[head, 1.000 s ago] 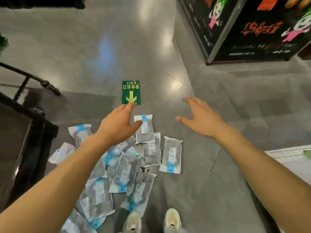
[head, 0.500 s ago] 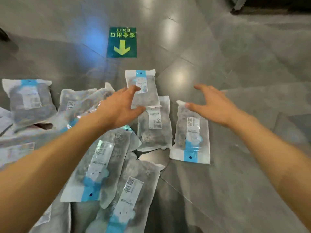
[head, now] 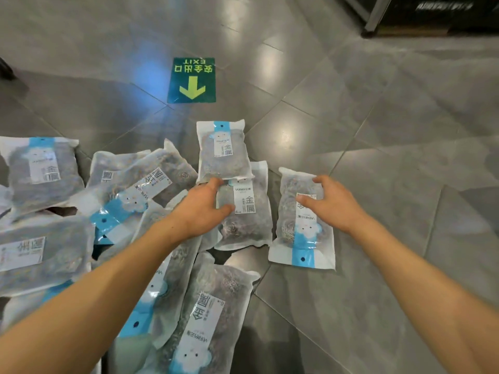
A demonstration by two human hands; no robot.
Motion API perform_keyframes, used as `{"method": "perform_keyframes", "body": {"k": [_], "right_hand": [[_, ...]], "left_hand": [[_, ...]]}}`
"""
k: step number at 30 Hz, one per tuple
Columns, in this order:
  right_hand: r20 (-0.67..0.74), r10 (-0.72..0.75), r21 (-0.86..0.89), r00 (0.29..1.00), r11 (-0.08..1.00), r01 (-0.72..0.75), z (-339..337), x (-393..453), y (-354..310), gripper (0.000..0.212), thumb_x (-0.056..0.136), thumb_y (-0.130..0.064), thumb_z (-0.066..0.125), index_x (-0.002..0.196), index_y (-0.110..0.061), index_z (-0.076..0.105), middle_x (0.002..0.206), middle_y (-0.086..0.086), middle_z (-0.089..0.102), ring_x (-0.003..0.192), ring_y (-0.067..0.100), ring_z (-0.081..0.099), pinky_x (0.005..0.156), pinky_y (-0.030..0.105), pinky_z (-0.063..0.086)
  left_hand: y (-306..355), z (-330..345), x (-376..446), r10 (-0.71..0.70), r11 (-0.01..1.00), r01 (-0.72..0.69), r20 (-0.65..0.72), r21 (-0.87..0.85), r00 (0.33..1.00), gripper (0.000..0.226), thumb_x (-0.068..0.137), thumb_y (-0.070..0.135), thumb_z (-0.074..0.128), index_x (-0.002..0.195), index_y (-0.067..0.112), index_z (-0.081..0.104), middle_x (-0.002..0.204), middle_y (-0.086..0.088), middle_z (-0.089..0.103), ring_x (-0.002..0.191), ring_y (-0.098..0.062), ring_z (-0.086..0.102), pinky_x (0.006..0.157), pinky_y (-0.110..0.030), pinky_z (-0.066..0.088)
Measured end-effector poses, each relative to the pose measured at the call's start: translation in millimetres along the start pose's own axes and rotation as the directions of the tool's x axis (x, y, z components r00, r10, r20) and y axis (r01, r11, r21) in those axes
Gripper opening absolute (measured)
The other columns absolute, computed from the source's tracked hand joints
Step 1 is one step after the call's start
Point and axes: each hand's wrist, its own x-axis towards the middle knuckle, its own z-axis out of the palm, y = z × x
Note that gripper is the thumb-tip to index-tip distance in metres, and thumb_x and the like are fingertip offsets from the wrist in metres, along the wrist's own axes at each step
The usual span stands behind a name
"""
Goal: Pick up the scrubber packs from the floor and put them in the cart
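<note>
Several clear scrubber packs with blue and white labels lie scattered on the grey tiled floor. My left hand (head: 203, 209) reaches over the pile, fingers spread, its fingertips at the lower edge of the farthest pack (head: 222, 151) and its thumb over the middle pack (head: 247, 211). My right hand (head: 330, 205) hovers open over the rightmost pack (head: 303, 238), fingers near its top end. Neither hand holds anything. The cart is out of view.
A green exit sticker (head: 192, 80) with a yellow arrow is stuck to the floor beyond the packs. A dark display stand (head: 421, 14) stands at the top right. More packs (head: 40, 171) lie to the left.
The camera has dropped closer to the floor. Both hands have lowered toward the packs; the right hand now sits over the rightmost pack and the left reaches the far pack's edge.
</note>
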Motion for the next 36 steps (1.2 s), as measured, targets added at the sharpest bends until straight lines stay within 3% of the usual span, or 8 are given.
{"method": "perform_keyframes", "body": {"k": [12, 15, 17, 19, 22, 25, 30, 36], "right_hand": [[-0.025, 0.347, 0.282, 0.938, 0.902, -0.326, 66, 23, 55, 0.086, 0.084, -0.039, 0.082, 0.15, -0.019, 0.03, 0.148, 0.012, 0.051, 0.133, 0.034, 0.051, 0.108, 0.052, 0.045], [-0.038, 0.436, 0.456, 0.899, 0.808, -0.372, 71, 32, 54, 0.105, 0.074, -0.037, 0.091, 0.154, -0.016, 0.025, 0.144, 0.008, 0.056, 0.132, 0.034, 0.055, 0.107, 0.053, 0.048], [0.056, 0.493, 0.582, 0.868, 0.69, -0.429, 75, 38, 55, 0.11, 0.057, -0.038, 0.1, 0.147, -0.01, 0.041, 0.131, 0.0, 0.062, 0.12, 0.029, 0.064, 0.1, 0.049, 0.055], [0.157, 0.495, 0.692, 0.855, 0.562, -0.453, 81, 45, 58, 0.085, 0.051, -0.029, 0.102, 0.124, -0.005, 0.065, 0.114, 0.007, 0.076, 0.099, 0.029, 0.075, 0.088, 0.05, 0.062], [0.263, 0.456, 0.744, 0.85, 0.464, -0.48, 79, 45, 56, 0.046, 0.068, -0.009, 0.093, 0.108, 0.001, 0.073, 0.099, 0.015, 0.08, 0.091, 0.033, 0.077, 0.084, 0.052, 0.063], [0.302, 0.403, 0.78, 0.864, 0.417, -0.467, 76, 43, 58, 0.035, 0.076, -0.006, 0.087, 0.108, -0.003, 0.073, 0.098, 0.013, 0.081, 0.09, 0.031, 0.078, 0.081, 0.046, 0.064], [0.331, 0.349, 0.803, 0.877, 0.385, -0.456, 78, 40, 62, 0.029, 0.083, -0.007, 0.082, 0.111, -0.005, 0.074, 0.099, 0.011, 0.081, 0.092, 0.029, 0.078, 0.082, 0.043, 0.063], [0.317, 0.334, 0.828, 0.888, 0.359, -0.43, 79, 36, 70, 0.033, 0.084, -0.009, 0.081, 0.115, -0.005, 0.073, 0.102, 0.012, 0.081, 0.095, 0.029, 0.078, 0.092, 0.051, 0.06]], "left_hand": [[-18, 19, 19, -0.05, 0.999, 0.05, 0.025, -0.017, 0.998, 0.066, 0.096, 0.04, 0.067, 0.15, 0.012, 0.04, 0.144, -0.011, 0.058, 0.133, -0.029, 0.054, 0.107, -0.043, 0.046], [-25, 25, 26, -0.065, 0.997, 0.066, 0.047, -0.031, 0.997, 0.067, 0.096, 0.04, 0.067, 0.15, 0.011, 0.04, 0.147, -0.011, 0.056, 0.134, -0.029, 0.053, 0.109, -0.043, 0.044], [-27, 29, 28, -0.09, 0.994, 0.092, 0.042, -0.058, 0.995, 0.065, 0.095, 0.04, 0.069, 0.148, 0.012, 0.043, 0.142, -0.01, 0.06, 0.128, -0.029, 0.057, 0.107, -0.043, 0.045], [-28, 33, 32, -0.138, 0.985, 0.141, 0.036, -0.096, 0.99, 0.06, 0.093, 0.038, 0.07, 0.143, 0.013, 0.046, 0.134, -0.009, 0.064, 0.123, -0.029, 0.06, 0.104, -0.044, 0.048], [-26, 37, 45, -0.247, 0.954, 0.251, 0.043, -0.165, 0.968, 0.051, 0.092, 0.035, 0.068, 0.134, 0.014, 0.05, 0.125, -0.008, 0.066, 0.116, -0.03, 0.061, 0.096, -0.043, 0.052], [-21, 38, 64, -0.35, 0.909, 0.353, 0.052, -0.224, 0.935, 0.043, 0.092, 0.037, 0.067, 0.123, 0.01, 0.057, 0.121, -0.008, 0.065, 0.109, -0.029, 0.06, 0.086, -0.037, 0.048], [-17, 52, 96, -0.47, 0.738, 0.447, 0.09, -0.505, 0.878, 0.066, 0.064, 0.052, 0.085, 0.116, 0.014, 0.07, 0.114, -0.006, 0.075, 0.105, -0.027, 0.07, 0.099, -0.043, 0.055], [-7, 74, 95, -0.452, 0.581, 0.51, 0.269, -0.635, 0.85, 0.021, 0.08, 0.015, 0.087, 0.093, 0.005, 0.074, 0.08, -0.006, 0.078, 0.057, -0.013, 0.073, 0.048, -0.023, 0.054]]}}
